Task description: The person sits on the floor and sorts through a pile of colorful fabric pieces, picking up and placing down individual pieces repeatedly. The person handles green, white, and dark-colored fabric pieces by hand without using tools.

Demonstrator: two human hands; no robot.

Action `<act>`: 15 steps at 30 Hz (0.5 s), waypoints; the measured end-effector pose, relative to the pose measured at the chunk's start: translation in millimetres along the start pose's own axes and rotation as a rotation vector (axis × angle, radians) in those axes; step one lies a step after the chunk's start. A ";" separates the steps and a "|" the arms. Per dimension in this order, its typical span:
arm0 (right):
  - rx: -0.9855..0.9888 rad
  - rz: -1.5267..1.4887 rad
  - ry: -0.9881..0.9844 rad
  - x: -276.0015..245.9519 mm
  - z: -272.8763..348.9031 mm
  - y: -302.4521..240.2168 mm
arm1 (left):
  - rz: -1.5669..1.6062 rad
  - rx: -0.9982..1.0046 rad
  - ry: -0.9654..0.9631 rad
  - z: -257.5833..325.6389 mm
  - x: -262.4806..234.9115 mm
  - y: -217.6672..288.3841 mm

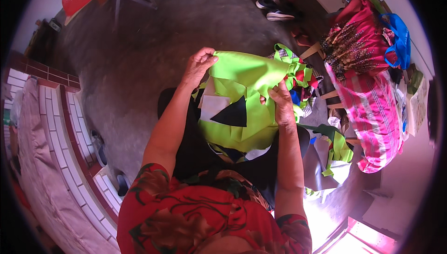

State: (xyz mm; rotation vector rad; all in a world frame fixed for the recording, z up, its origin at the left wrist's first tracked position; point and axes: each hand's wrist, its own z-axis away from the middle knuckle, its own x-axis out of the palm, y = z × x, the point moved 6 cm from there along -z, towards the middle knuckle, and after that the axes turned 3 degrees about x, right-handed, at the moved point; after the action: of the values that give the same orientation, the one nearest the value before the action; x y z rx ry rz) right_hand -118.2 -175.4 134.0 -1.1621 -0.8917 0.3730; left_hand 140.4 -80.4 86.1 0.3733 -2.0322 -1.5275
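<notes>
Over rough grey concrete floor (139,58), both hands' fingers pinch smooth lime-green fabric (242,74): left hand (198,65), right hand (281,100).

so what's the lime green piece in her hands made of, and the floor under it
The lime green piece looks like thin woven cloth, matte: it folds and creases softly between the left hand and right hand. The floor looks like bare grey concrete, dull and mottled.

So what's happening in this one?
A person in a red flowered top holds up a piece of bright green cloth over their lap, left hand gripping its upper left corner, right hand pinching its right side. Black and white cloth pieces lie beneath it. A heap of colourful scraps and a pink striped bundle sit to the right.
</notes>
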 end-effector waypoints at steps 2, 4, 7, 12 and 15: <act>0.125 0.001 0.026 -11.1 -3.3 16.9 | -0.002 -0.057 -0.007 1.8 0.4 -8.7; 0.332 0.087 0.174 -51.4 0.9 63.3 | -0.073 -0.126 0.002 4.5 -4.5 -20.6; 0.494 0.147 0.201 -54.3 16.1 95.3 | -0.373 -0.280 0.030 18.9 -24.4 -52.3; 0.570 0.124 0.177 -45.5 18.0 110.9 | -1.042 -0.223 0.026 28.7 -30.1 -49.0; 0.577 0.105 0.149 -46.0 17.3 112.2 | -1.008 -0.222 0.052 27.7 -42.5 -56.8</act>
State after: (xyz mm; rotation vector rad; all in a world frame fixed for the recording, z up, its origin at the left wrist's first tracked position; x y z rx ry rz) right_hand -139.5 -152.0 15.6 -0.6911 -0.5390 0.5774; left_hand 152.0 -53.5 15.7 1.4758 -1.6447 -2.2212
